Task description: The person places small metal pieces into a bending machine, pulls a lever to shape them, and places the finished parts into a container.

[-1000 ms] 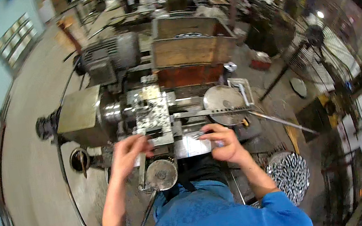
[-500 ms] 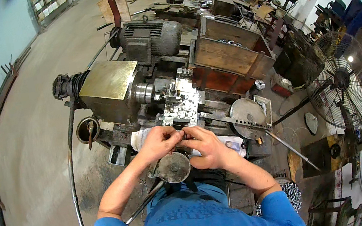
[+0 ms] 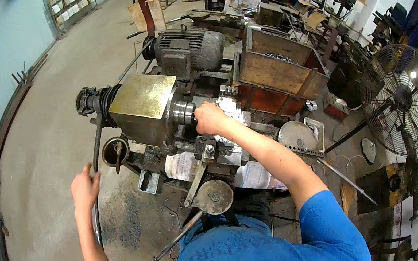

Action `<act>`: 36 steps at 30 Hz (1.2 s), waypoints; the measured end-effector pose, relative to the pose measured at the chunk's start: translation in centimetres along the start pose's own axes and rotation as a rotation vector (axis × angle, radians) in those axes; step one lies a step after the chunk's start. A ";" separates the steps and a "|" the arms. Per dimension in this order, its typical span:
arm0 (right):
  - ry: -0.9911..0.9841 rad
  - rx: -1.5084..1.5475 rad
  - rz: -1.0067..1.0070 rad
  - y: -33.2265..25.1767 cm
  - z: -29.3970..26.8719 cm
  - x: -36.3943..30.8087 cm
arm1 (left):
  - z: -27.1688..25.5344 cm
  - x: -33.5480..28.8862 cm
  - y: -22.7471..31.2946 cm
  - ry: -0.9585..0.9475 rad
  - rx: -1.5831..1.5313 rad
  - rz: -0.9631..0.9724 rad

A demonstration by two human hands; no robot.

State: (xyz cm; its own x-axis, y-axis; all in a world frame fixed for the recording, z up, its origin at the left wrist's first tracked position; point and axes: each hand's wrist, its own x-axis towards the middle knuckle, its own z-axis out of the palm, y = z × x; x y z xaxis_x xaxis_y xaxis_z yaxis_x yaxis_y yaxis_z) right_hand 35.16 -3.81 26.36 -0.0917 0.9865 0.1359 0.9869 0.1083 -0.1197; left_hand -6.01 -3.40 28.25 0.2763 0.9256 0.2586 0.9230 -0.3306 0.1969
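Note:
My right hand (image 3: pixel 211 119) reaches forward to the shiny metal spindle nose (image 3: pixel 183 112) of a lathe-like machine. Its fingers are closed at the spindle's end, and they hide whatever lies between them. Off to the left, my left hand (image 3: pixel 85 189) is beside a long dark lever (image 3: pixel 97 150), thumb and forefinger apart, nothing visible in it. The lever hangs down from the left end of the headstock (image 3: pixel 143 100), a box with a brass-coloured top. Below my right forearm are a dark tool block with a bolt (image 3: pixel 209 149) and a round handwheel (image 3: pixel 215 196).
An electric motor (image 3: pixel 192 51) stands behind the headstock, with a wooden crate (image 3: pixel 275 69) to its right. A pot (image 3: pixel 115 151) sits at the machine's left end. Farther right are a round metal disc (image 3: pixel 296 136) and a large caged fan (image 3: pixel 402 99). Paper sheets (image 3: pixel 259 176) lie by the bed.
My hands were together in front of the machine and have parted. The left has swung left to the lever; the right has moved forward to the spindle. The view has shifted slightly.

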 end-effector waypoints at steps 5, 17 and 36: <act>-0.095 0.050 0.052 -0.4 -0.3 0.2 | 1.4 -5.8 -5.7 -0.167 -0.152 -0.278; -0.001 0.238 0.276 -2.2 -2.2 1.6 | 7.0 -5.7 -10.2 -0.080 0.216 -0.289; 0.350 0.319 0.192 3.9 -6.1 -14.1 | 29.1 -3.6 -1.0 -0.420 -0.081 -0.172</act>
State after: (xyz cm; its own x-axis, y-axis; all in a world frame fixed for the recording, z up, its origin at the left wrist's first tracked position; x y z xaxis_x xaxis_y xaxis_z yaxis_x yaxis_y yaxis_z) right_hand 41.14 -18.03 29.93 0.1910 0.8979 0.3966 0.8869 0.0153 -0.4617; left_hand -0.10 -1.04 -0.38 0.2211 0.9571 -0.1871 0.9456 -0.1634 0.2813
